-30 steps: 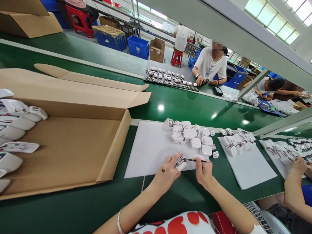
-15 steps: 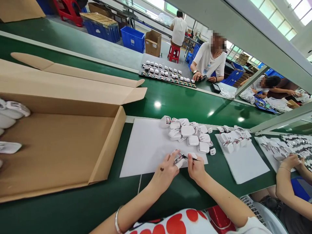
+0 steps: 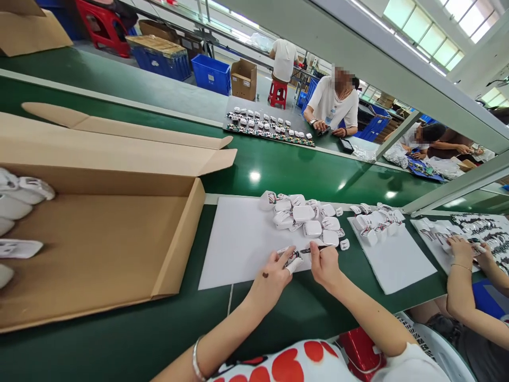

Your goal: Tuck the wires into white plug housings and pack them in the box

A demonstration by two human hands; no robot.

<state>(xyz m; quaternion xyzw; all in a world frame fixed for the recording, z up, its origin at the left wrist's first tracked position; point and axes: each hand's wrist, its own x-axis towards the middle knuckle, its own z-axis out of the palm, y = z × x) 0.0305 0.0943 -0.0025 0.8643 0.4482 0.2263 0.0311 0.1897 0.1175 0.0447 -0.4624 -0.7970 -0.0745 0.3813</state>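
Note:
My left hand (image 3: pixel 272 278) pinches a small white charger shell (image 3: pixel 293 260) with coloured wires showing inside, at the near edge of a white foam sheet (image 3: pixel 242 241). My right hand (image 3: pixel 325 263) is closed on thin dark tweezers (image 3: pixel 315 249) whose tip points left into the shell. Just beyond my hands lies a pile of several white charger shells (image 3: pixel 304 216) on the same sheet.
A large open cardboard box (image 3: pixel 99 249) lies at my left, with white shells (image 3: pixel 16 199) along its left side. To my right a neighbour's hands (image 3: pixel 463 249) work over another white sheet (image 3: pixel 392 257). A person (image 3: pixel 334 103) sits across the green belt (image 3: pixel 302 172) by a tray of parts (image 3: pixel 266 127).
My hands stay on the shell and tweezers with only small shifts. The view has swung slightly, so the box and the sheets sit a little differently in the picture.

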